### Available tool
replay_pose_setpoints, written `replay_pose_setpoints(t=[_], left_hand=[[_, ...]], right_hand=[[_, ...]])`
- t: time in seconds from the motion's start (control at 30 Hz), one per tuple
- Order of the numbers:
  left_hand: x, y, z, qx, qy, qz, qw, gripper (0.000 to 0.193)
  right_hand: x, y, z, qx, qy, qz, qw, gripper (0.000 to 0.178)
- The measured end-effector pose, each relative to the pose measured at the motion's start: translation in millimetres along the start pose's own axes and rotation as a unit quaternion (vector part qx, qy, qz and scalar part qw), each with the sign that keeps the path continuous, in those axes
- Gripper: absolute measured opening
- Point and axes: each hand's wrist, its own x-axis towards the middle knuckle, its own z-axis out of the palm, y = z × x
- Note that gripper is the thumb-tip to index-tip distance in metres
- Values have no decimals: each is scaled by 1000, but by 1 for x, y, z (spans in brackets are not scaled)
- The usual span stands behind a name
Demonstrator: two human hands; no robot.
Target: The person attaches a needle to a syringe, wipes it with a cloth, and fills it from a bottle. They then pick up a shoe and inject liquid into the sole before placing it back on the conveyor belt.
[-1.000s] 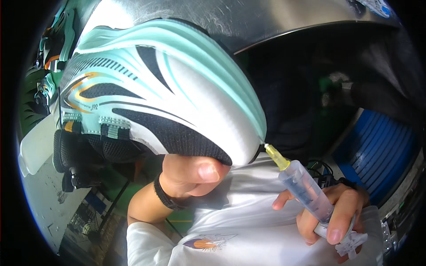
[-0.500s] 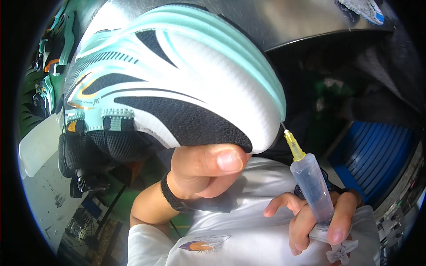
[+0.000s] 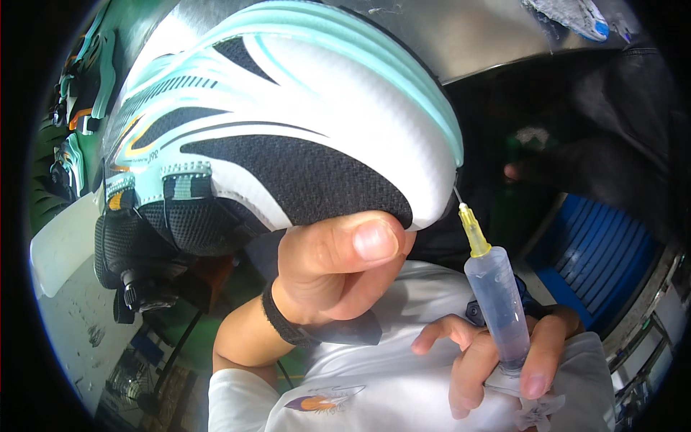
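A white, mint and black sneaker (image 3: 345, 93) fills the upper left, tipped on its side with the toe toward the right. My left hand (image 3: 345, 263) grips it at the toe, thumb pressed against the black mesh; its other fingers are largely hidden behind the shoe. In my right hand (image 3: 497, 360) is a clear plastic syringe (image 3: 495, 291), held pointing up, its barrel between the fingers. A thin needle on a yellow hub (image 3: 473, 229) reaches the seam where the mint sole meets the white toe. Pale clear liquid shows in the barrel.
A metal worktop (image 3: 461, 36) curves across the top, bearing a whitish, smeared object (image 3: 568, 16). More sneakers (image 3: 72, 162) stand at the far left, near a white plastic panel (image 3: 65, 248). A blue slatted surface (image 3: 594, 252) lies right, below dark clothing (image 3: 626, 137).
The sneaker has shifted slightly upward and its toe has turned a little. The syringe has moved slightly left and up with my right hand, its needle staying at the toe seam.
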Motion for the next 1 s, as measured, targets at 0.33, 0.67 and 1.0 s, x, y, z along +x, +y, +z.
replay_pose_setpoints(t=[0.33,0.67,1.0], left_hand=[[-14,2,21,-22,-8,15,1000,30],[-8,5,30,-44,-7,28,999,22],[-10,10,33,-56,15,58,997,20]], right_hand=[[-1,13,19,-95,61,-50,992,16],[1,31,0,-206,-23,-127,970,24],[7,48,-5,-364,-11,-180,914,39]])
